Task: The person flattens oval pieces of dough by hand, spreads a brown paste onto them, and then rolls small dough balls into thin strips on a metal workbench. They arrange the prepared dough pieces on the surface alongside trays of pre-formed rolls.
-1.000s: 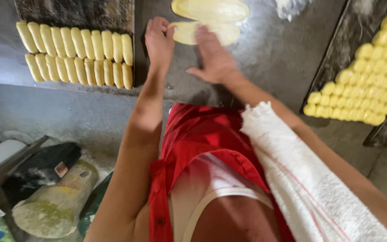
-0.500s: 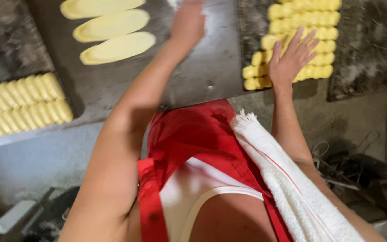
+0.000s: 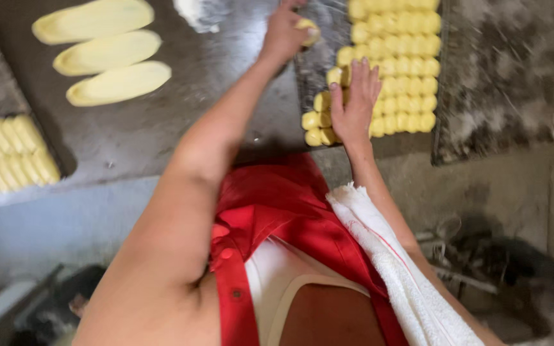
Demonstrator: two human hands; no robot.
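Observation:
My left hand (image 3: pixel 283 32) is closed around a small yellow dough ball (image 3: pixel 308 31) at the top left corner of a dark tray (image 3: pixel 312 70). Rows of yellow dough balls (image 3: pixel 402 64) fill that tray. My right hand (image 3: pixel 354 102) lies flat, fingers spread, on the dough balls at the tray's near left corner. Three flattened oval dough pieces (image 3: pixel 107 51) lie on the dark metal table (image 3: pixel 181 115) to the left of my left arm.
A second tray of rolled dough logs (image 3: pixel 8 154) sits at the left edge. A floury dark tray (image 3: pixel 501 77) lies at the right. A white towel (image 3: pixel 399 269) hangs over my right shoulder. A flour patch (image 3: pixel 200 13) marks the table's far side.
The view has swung right. My left hand left the flattened ovals and moved to the tray, closing on a dough ball. My right hand has settled on the tray's near dough balls.

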